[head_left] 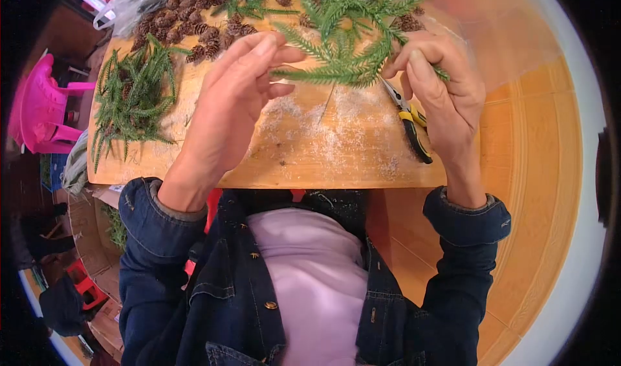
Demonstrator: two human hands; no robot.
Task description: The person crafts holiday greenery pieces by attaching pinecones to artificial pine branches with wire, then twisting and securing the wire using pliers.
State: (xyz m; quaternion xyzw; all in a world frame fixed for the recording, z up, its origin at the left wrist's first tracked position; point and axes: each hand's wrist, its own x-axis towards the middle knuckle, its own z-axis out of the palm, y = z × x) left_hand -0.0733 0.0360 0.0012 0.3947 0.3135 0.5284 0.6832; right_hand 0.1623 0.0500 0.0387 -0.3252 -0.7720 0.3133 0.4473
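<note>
Between my hands, above the table, is a green artificial pine sprig (352, 68) with several needle-covered arms. My right hand (443, 85) pinches its right end, thumb pressed against the curled forefinger. On the other side my left hand (236, 91) is raised with its fingers apart, close to the sprig's left tips and holding nothing I can see. A thin stem or wire points down below the sprig. Pliers with black-and-yellow handles (415, 132) lie on the table beside my right hand, jaws partly behind the sprig.
Brown pine cones (194, 17) are heaped at the table's back left, near a clear plastic bag (132, 7). More green sprigs (132, 97) lie at the left edge. White flakes dust the wooden table (291, 165). A pink chair (48, 107) stands beyond, left.
</note>
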